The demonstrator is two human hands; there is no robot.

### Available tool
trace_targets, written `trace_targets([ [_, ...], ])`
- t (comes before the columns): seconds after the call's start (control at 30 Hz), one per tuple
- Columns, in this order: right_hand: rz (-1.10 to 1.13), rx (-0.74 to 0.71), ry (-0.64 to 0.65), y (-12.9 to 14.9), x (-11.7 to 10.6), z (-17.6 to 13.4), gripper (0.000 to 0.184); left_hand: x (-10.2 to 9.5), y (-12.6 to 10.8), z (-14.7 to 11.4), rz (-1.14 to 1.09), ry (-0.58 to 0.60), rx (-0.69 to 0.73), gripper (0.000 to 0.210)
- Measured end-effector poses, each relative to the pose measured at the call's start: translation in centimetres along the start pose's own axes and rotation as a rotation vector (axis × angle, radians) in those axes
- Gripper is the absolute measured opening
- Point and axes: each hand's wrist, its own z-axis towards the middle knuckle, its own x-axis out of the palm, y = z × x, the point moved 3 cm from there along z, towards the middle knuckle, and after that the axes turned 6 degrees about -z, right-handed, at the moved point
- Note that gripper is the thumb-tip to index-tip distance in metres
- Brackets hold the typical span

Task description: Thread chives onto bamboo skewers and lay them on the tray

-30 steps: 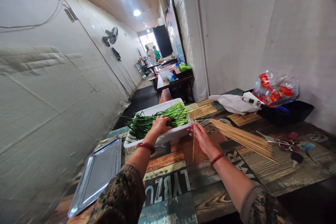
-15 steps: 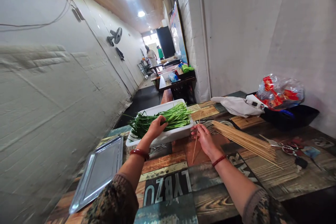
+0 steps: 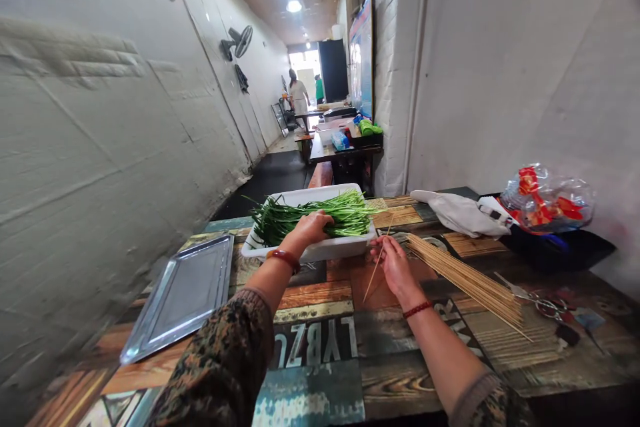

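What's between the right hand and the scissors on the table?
A bundle of thin wooden sticks lies on the tabletop between the right hand and the scissors, as the head view shows.

The leaves [image 3: 300, 208] in the middle were dark green on the left, bright green on the right; their tub [image 3: 345, 251] was white; the sticks [image 3: 465, 277] at centre right were light brown; the sleeves [image 3: 215, 353] at the bottom had brown, green and black blotches; the table [image 3: 320, 397] had brown, cream and blue-green patches.
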Motion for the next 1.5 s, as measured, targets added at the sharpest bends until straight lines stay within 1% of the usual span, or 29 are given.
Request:
trace_targets([
  [0.13, -0.009, 0.002, -0.002, 0.0, -0.2, 0.1, 0.027, 0.2, -0.1, -0.2, 0.02, -0.044, 0.004, 0.02],
  [0.3, -0.009, -0.022, -0.027, 0.1, -0.5, 0.4, 0.027, 0.5, 0.7, -0.5, -0.026, -0.069, -0.011, 0.025],
  [0.37, -0.004, -0.025, -0.03, 0.1, -0.5, 0.4, 0.026, 0.6, 0.8, -0.4, -0.045, -0.054, -0.003, 0.03],
  [0.5, -0.004, -0.013, -0.026, 0.1, -0.5, 0.3, 0.025, 0.4, 0.2, 0.1, 0.0, 0.037, 0.002, 0.04],
  [0.6, -0.017, -0.013, -0.03, 0.2, -0.6, 0.4, 0.024, 0.3, -0.3, 0.4, 0.072, 0.053, 0.018, 0.034],
  [0.67, -0.025, -0.021, -0.041, 0.2, -0.7, 0.4, 0.024, 0.3, -0.3, 0.3, 0.061, 0.02, 0.049, 0.027],
  [0.73, -0.029, -0.029, -0.05, 0.1, -0.8, 0.5, 0.023, 0.3, 0.1, 0.1, -0.012, -0.051, 0.054, 0.023],
  [0.83, -0.031, -0.026, -0.055, 0.0, -0.9, 0.7, 0.021, -0.1, 1.1, -0.6, -0.209, -0.195, 0.011, 0.023],
  [0.9, -0.026, -0.018, -0.053, -0.1, -1.0, 0.7, 0.02, -0.6, 1.6, -1.2, -0.353, -0.27, -0.001, 0.02],
  [1.0, -0.015, -0.018, -0.049, -0.2, -1.0, 0.7, 0.02, -1.1, 1.9, -1.8, -0.512, -0.305, 0.021, 0.014],
  [1.1, -0.014, -0.027, -0.049, -0.2, -1.0, 0.7, 0.021, -1.0, 1.7, -2.2, -0.538, -0.289, 0.032, 0.014],
  [1.2, -0.022, -0.035, -0.058, -0.1, -1.0, 0.7, 0.022, -0.6, 1.5, -2.3, -0.487, -0.26, 0.034, 0.028],
  [1.27, -0.027, -0.03, -0.06, 0.0, -1.0, 0.6, 0.022, -0.3, 1.2, -2.3, -0.434, -0.213, 0.054, 0.04],
  [1.33, -0.034, -0.02, -0.053, 0.1, -1.0, 0.6, 0.022, 0.0, 1.0, -2.1, -0.376, -0.149, 0.069, 0.046],
  [1.4, -0.048, -0.018, -0.051, 0.2, -0.9, 0.5, 0.022, 0.2, 1.0, -1.9, -0.35, -0.08, 0.055, 0.046],
  [1.5, -0.059, -0.019, -0.06, 0.4, -0.7, 0.4, 0.023, 0.5, 1.1, -1.6, -0.366, 0.025, 0.039, 0.038],
])
